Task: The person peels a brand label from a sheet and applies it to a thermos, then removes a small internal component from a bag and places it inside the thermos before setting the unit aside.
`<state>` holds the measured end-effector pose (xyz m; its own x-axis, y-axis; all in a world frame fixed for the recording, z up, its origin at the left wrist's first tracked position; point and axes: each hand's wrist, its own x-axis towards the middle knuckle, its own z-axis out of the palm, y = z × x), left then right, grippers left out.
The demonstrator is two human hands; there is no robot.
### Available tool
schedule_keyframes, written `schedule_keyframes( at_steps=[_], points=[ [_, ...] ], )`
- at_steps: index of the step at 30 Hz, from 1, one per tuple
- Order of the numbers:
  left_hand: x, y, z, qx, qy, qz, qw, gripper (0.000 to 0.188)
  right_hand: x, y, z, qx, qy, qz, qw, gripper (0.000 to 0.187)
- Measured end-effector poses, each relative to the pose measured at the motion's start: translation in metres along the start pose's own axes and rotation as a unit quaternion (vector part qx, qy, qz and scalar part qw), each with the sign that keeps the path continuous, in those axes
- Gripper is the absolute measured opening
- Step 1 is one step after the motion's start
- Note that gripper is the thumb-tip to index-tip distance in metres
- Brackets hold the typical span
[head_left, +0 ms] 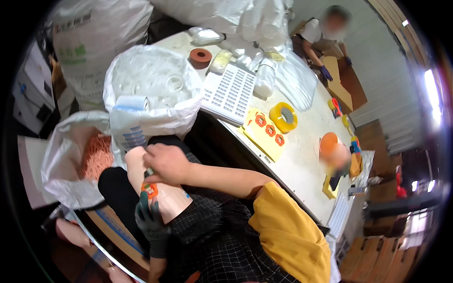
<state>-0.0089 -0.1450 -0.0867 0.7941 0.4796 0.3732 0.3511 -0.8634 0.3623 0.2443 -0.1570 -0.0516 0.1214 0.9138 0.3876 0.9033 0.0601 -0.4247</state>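
Across my lap lies a smooth, beige, tapered mannequin part (172, 202), its wide end toward me. An orange-red flower-shaped sticker (149, 190) is on its side. My left hand (152, 219), in a dark grey glove, grips the part from below, with fingertips beside the sticker. My bare right hand (167, 162) reaches over from the right and rests on the part with curled fingers, just above the sticker. Its fingertips are partly hidden, and a small dark patch shows beneath them.
White sacks hold clear plastic pieces (160, 78) and pink strips (96, 158). On the table are label sheets (230, 92), yellow sticker sheets (264, 134), a tape roll (283, 118) and an orange cup (328, 143). Beige mannequin parts (71, 232) lie lower left. A person (325, 35) handles a carton (337, 82).
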Motion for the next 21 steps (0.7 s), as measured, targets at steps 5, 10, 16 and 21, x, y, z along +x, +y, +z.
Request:
schedule_keyframes(
  at_steps=[5, 10, 16, 21],
  points=[
    [0.023, 0.023, -0.005, -0.109, 0.098, -0.013, 0.989, 0.062, -0.045, -0.022, -0.068, 0.197, -0.028, 0.039, 0.979, 0.058],
    [0.037, 0.049, -0.029, -0.256, 0.124, -0.040, 0.958, 0.063, -0.105, -0.062, -0.057, 0.230, -0.092, 0.030, 0.968, 0.052],
    [0.048, 0.072, -0.046, -0.367, 0.116, -0.040, 0.922, 0.064, -0.131, -0.017, -0.125, 0.132, 0.132, -0.026, 0.982, 0.038],
    [0.040, 0.050, -0.018, -0.363, -0.008, -0.134, 0.922, 0.075, -0.190, 0.095, -0.223, -0.123, 0.453, 0.109, 0.876, 0.022]
  ],
)
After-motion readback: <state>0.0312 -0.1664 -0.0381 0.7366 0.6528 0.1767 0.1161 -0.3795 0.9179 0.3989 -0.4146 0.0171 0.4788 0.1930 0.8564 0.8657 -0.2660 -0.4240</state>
